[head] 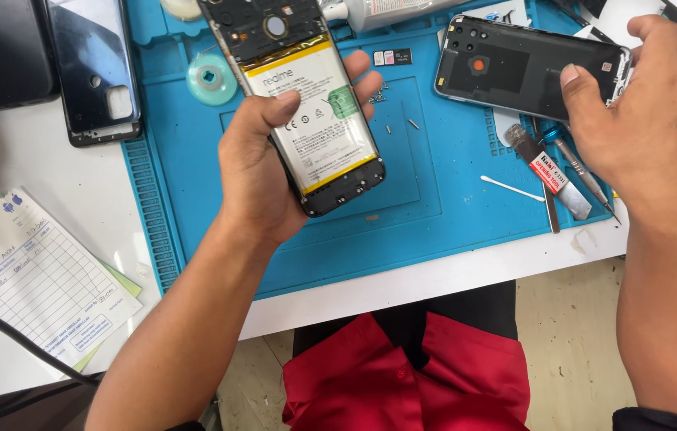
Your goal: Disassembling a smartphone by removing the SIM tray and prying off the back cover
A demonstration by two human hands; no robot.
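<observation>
Your left hand (262, 172), in the centre of the frame, is clamped on an opened phone (300, 96) with its back off: thumb over the pale battery (314, 120), fingers wrapped round the far edge, so only their tips show at the right side of the phone. The phone's top end runs out of the upper edge of the frame, and your palm hides its lower left side.

Your right hand (649, 120), at the upper right, grips the dark back cover (526, 68) by its right end; thumb and one finger press on it, the other fingers are behind the cover or past the frame edge. The cover sits tilted above the blue work mat (450, 215); whether its far corner touches the mat you cannot tell.

Below that hand, partly covered by it, lie a flat metal opening tool (550, 172) and a screwdriver (582, 172), with a thin white stick (511, 187) just to their left. Small screws (402, 126) dot the mat's middle, hard to make out.

At the upper left, another dark phone shell (99, 72) lies half on the mat, its top cut off. A printed form (39, 275) lies at the lower left, crossed by a black cable (11, 335).
</observation>
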